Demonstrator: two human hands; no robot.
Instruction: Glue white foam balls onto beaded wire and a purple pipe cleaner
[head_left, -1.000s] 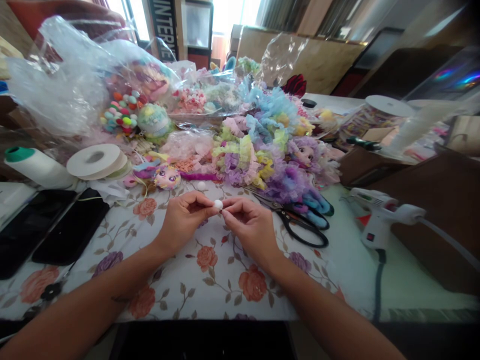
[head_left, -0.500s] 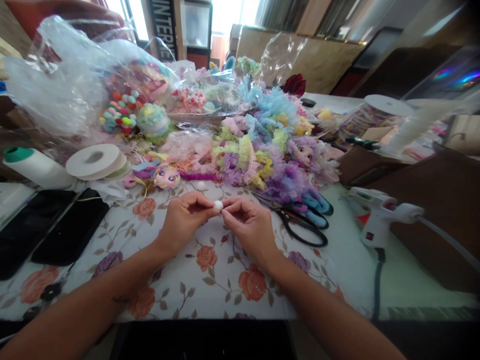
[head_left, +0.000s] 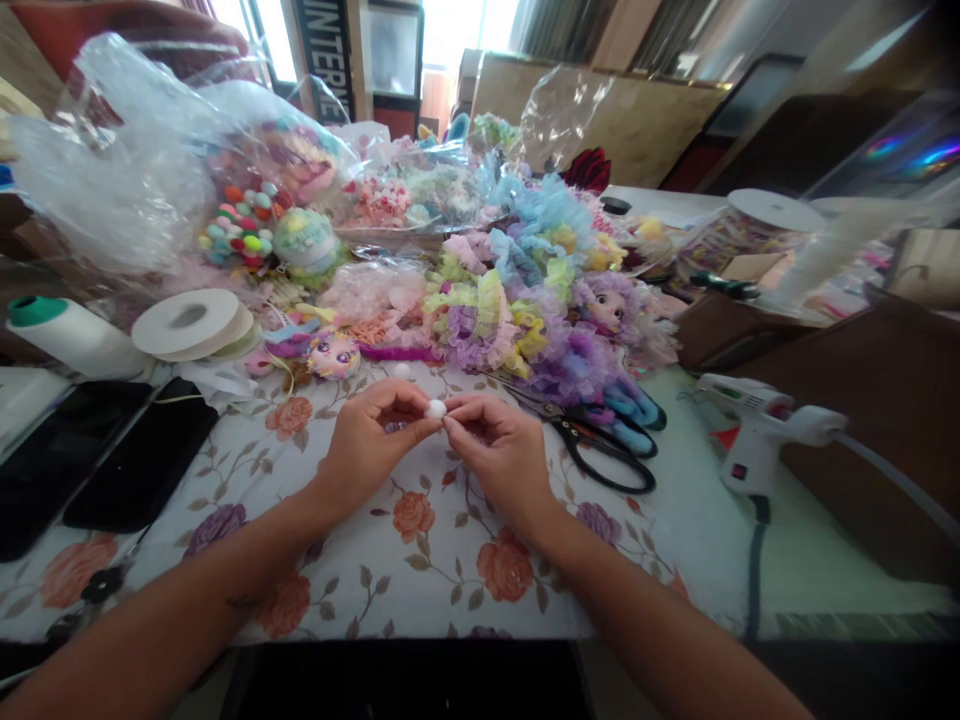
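Observation:
Between the fingertips of both hands is a small white pom-pom (head_left: pixel 436 408), held just above the flowered tablecloth (head_left: pixel 367 590). My left hand (head_left: pixel 375 430) pinches it with thumb and forefinger from the left. From the right, my right hand (head_left: pixel 495 440) closes thumb and forefinger against its edge; whether those fingertips also hold something smaller cannot be made out. A second white pom-pom (head_left: pixel 403 371) lies on the cloth just beyond the hands. Black-handled scissors (head_left: pixel 592 440) rest to the right of my right hand.
Ruffled pastel fabric (head_left: pixel 517 300) and a doll head (head_left: pixel 334 355) are heaped behind the hands. A white glue gun (head_left: pixel 757 430) stands at right by a brown box (head_left: pixel 862 430). Ribbon spool (head_left: pixel 187 322), thread cone (head_left: pixel 82 335) and dark phones (head_left: pixel 142 455) are at left.
Both hands stay in nearly the same place around the pom-pom. Only the left fingers have shifted slightly.

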